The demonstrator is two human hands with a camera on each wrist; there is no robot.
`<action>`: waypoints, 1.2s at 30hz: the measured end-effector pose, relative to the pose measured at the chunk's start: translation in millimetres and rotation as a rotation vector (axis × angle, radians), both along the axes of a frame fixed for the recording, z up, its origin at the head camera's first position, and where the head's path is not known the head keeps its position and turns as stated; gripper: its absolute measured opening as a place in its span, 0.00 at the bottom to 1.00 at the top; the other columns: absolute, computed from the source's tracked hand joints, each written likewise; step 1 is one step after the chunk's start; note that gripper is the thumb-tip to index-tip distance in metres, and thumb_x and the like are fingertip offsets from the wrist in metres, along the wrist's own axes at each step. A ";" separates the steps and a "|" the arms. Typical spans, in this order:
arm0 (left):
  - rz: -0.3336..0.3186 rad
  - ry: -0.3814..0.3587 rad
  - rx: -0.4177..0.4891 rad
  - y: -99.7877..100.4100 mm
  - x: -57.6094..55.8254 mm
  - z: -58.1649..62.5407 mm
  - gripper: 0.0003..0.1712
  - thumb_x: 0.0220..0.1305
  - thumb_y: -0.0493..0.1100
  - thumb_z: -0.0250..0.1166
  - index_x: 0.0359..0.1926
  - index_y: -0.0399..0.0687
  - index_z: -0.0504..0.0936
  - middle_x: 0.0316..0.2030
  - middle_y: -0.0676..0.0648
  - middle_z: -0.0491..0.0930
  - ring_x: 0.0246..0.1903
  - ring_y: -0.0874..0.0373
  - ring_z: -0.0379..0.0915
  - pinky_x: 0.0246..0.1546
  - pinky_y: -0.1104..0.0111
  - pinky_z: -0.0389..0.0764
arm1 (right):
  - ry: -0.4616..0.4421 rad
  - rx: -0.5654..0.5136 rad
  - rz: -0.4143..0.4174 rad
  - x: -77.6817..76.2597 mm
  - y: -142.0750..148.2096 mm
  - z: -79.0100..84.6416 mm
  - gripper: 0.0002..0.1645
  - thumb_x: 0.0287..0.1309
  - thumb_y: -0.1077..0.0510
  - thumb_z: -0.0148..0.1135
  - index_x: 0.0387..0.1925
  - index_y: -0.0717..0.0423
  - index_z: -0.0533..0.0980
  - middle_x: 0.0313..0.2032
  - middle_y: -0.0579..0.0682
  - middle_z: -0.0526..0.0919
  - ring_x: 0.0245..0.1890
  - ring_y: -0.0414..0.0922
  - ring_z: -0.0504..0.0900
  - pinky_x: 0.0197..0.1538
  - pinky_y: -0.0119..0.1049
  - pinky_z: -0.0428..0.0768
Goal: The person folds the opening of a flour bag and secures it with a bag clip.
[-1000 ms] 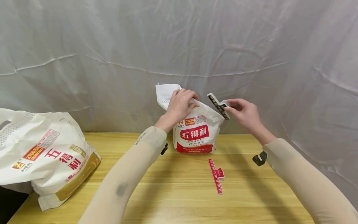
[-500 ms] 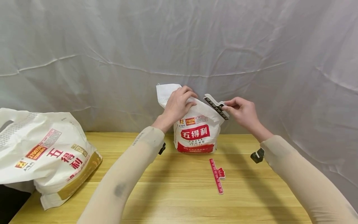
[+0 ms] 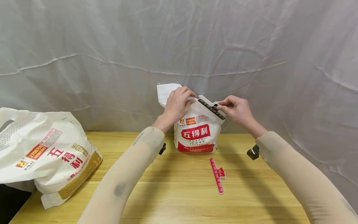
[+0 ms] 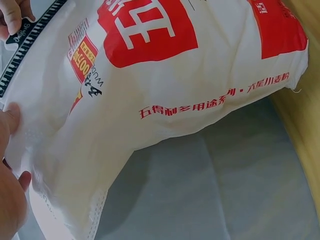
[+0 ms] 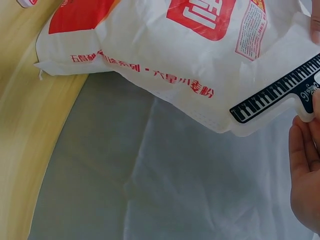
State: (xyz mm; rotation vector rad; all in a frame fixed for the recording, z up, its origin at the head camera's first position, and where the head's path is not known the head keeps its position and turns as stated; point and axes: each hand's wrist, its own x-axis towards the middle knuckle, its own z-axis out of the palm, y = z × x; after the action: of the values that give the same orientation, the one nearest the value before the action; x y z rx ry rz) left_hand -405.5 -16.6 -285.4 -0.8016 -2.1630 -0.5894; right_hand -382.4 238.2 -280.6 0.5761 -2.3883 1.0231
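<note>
Grey cloth [image 3: 179, 37] behind a wooden table [image 3: 179, 199]

The cloth hangs creased across the whole background, with 1 long wavy fold running from side to side. Below it, the table shows yellow, grained wood.

At the table's left stands the larger bag [image 3: 56, 152], white, with red characters and a gold-brown band at its foot. It leans over, a slot cut near its top, and part of it runs past the picture's left edge.

Beige sleeves [image 3: 302, 177] cover both of the person's forearms; the left carries printed lettering and 1 dark smudge.

The smaller bag [image 3: 197, 127], also white, stands on the table near its far edge, between the 2 hands. It bears 3 white characters on a red panel and a red band at the bottom; its pale top flap sticks out to the left.

The left hand [image 3: 179, 102] is bent over the bag's top edge and grips it, thumb on the near side. The right hand [image 3: 236, 109] pinches the handle of the black clip [image 3: 211, 109] between thumb and fingertips. That clip, patterned with piano keys, lies along the right slope of the bag's top; whether it clamps the plastic I cannot tell.

The red clip [image 3: 217, 176], also key-patterned, lies on the wood in front of the smaller bag. Beneath the right cuff sits a small black device [image 3: 253, 152].
</note>
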 end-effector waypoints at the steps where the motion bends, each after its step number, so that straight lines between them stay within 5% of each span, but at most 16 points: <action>1: 0.005 -0.007 -0.001 0.4 0.4 0.0 0.08 0.62 0.47 0.64 0.42 0.53 0.81 0.39 0.56 0.77 0.40 0.59 0.70 0.43 0.66 0.70 | -0.005 0.002 0.001 -0.3 -0.7 -0.5 0.08 0.48 0.61 0.73 0.27 0.58 0.80 0.35 0.54 0.86 0.25 0.32 0.81 0.27 0.24 0.78; 16: 0.029 -0.016 -0.007 2.3 5.1 3.9 0.07 0.64 0.46 0.62 0.40 0.50 0.80 0.37 0.53 0.78 0.38 0.58 0.69 0.42 0.68 0.69 | 0.016 0.053 0.046 -5.3 -10.5 -3.4 0.09 0.46 0.61 0.74 0.26 0.59 0.79 0.35 0.54 0.86 0.30 0.46 0.85 0.30 0.23 0.79; 36: 0.003 -0.014 0.014 -0.4 4.1 2.6 0.05 0.63 0.45 0.64 0.39 0.51 0.81 0.37 0.55 0.78 0.39 0.59 0.69 0.45 0.67 0.69 | -0.040 0.063 0.013 -2.8 -11.9 -9.9 0.15 0.50 0.56 0.71 0.40 0.55 0.80 0.39 0.48 0.83 0.33 0.42 0.83 0.35 0.22 0.79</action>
State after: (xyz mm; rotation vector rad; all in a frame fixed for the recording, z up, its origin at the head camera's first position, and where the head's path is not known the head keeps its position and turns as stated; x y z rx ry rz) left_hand -401.4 -17.0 -282.9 -0.7883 -2.1703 -0.6099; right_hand -385.3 226.3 -290.5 0.5998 -2.4623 0.9763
